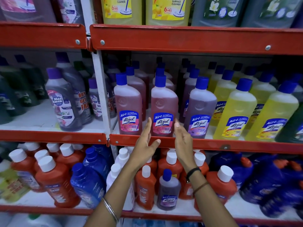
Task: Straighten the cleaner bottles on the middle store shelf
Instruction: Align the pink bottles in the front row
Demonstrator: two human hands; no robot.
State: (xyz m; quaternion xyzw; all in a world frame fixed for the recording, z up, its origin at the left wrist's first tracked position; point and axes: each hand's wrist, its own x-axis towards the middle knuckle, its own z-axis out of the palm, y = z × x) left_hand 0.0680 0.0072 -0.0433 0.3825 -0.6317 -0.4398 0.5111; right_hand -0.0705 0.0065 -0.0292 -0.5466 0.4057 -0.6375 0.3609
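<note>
Both forearms reach up and forward; the left hand (144,141) and right hand (182,141), fingers extended and released, flank a pink bottle (164,110) standing upright at the middle shelf (213,145) front edge.

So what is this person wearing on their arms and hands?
No gloves or sleeves show; both forearms are bare. The left wrist carries thin silver metal bangles. The right wrist has a black band and, further up the arm, a thin brown thread-like band. No rings are visible.
</note>
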